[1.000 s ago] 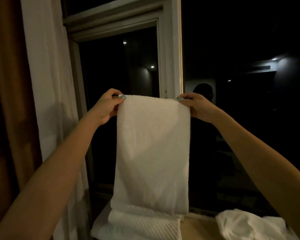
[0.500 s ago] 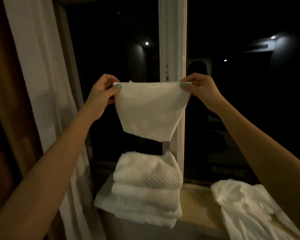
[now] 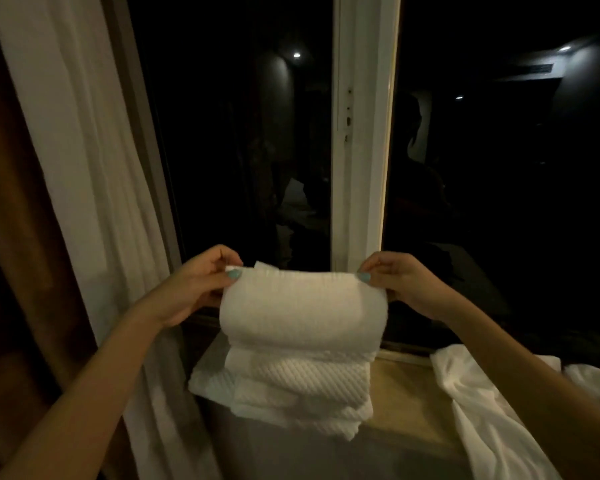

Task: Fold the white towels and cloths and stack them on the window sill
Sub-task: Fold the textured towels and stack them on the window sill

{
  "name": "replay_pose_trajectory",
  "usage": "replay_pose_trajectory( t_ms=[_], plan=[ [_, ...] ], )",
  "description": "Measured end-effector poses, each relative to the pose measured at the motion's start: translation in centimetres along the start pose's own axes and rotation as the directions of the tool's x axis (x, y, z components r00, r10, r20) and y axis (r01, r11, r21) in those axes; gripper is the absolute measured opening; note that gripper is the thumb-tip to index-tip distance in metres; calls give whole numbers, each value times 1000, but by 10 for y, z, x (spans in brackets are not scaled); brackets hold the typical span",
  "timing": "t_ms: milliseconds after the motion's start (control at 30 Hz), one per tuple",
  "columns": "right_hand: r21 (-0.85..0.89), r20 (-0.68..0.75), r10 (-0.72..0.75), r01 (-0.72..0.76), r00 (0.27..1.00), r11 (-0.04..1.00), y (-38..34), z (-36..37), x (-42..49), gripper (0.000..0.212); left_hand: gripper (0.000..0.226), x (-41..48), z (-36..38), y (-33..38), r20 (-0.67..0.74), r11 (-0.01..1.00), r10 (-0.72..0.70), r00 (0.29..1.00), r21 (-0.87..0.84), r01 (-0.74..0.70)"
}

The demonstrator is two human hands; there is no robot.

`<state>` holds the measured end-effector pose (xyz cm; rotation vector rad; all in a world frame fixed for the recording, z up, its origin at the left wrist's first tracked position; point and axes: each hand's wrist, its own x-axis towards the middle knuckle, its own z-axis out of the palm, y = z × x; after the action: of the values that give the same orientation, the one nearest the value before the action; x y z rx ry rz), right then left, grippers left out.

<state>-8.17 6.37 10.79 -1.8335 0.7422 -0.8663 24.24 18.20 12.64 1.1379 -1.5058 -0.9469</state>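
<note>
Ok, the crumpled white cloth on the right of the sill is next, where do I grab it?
Probably its far left corner, pinched from above: there the crumpled cloth lies exposed on the sill, while nearer you it seems to drape over the front edge.

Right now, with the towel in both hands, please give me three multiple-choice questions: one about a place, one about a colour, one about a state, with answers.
1. Where is the crumpled cloth?
A. on the window sill, right of the stack
B. on top of the stack
C. left of the stack

2. What colour are the thumbnails?
A. red
B. black
C. pale teal

3. How is the towel held?
A. on flat palms
B. left hand and right hand pinch its top corners
C. by one hand

Answers: 1 A, it lies right of the stack; 2 C, both nails look teal; 3 B, a thumb presses each corner.
</note>
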Motion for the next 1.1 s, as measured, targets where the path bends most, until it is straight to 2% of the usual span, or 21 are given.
replay_pose_trajectory(
  t_ms=[100,133,200,300,367,433,500,600,700,733,767,800,867,933,1033,1067,1100],
  plan=[
    [-3,-139,-2,2,990,1000,-2,-1,45,10,8,45,-6,-7,-175,998,29,984,66,-18],
    [-11,-181,13,-15,983,1000,-2,-1,61,9,5,61,-9,-11,-225,993,42,973,113,-17],
    [48,-222,94,-86,970,995,9,1,91,13,9,90,-14,-19,-309,989,34,950,145,12],
    [273,-169,274,-222,947,936,25,6,121,33,10,121,-24,-34,-411,997,6,912,76,28],
    [339,-66,374,-331,925,880,37,5,127,42,7,135,-26,-48,-474,994,9,881,103,46],
    [333,111,400,-413,910,848,47,3,127,45,5,147,-26,-64,-509,974,3,861,196,112],
    [294,203,417,-461,886,837,61,2,124,44,4,156,-23,-80,-508,949,-67,859,234,213],
    [308,225,490,-539,842,784,76,6,117,50,15,158,-14,-98,-447,897,-231,864,247,368],
    [364,159,388,-419,908,832,85,9,117,36,39,148,-10,-99,-377,874,-333,864,220,433],
    [352,126,347,-369,929,860,83,12,116,35,48,145,-11,-95,-316,880,-375,871,174,442],
    [266,74,328,-335,942,904,83,15,117,34,56,142,-14,-92,-244,885,-405,881,139,445],
    [140,7,312,-310,950,940,84,19,120,34,62,139,-18,-89,-182,886,-417,890,135,443],
    [-128,-112,300,-314,947,941,90,25,124,35,62,134,-24,-86,-130,884,-411,902,187,429],
    [-208,-124,325,-345,937,915,92,31,121,37,48,129,-24,-88,-167,872,-393,904,244,424],
    [-289,-71,344,-349,936,891,92,38,112,17,43,118,-14,-97,-230,843,-355,906,341,417],
    [-328,-90,348,-357,933,875,94,38,112,18,46,113,-11,-99,-249,836,-343,906,358,415],
    [-361,-124,360,-380,925,852,95,37,112,29,49,108,-9,-99,-260,835,-335,906,364,413]
  ],
)
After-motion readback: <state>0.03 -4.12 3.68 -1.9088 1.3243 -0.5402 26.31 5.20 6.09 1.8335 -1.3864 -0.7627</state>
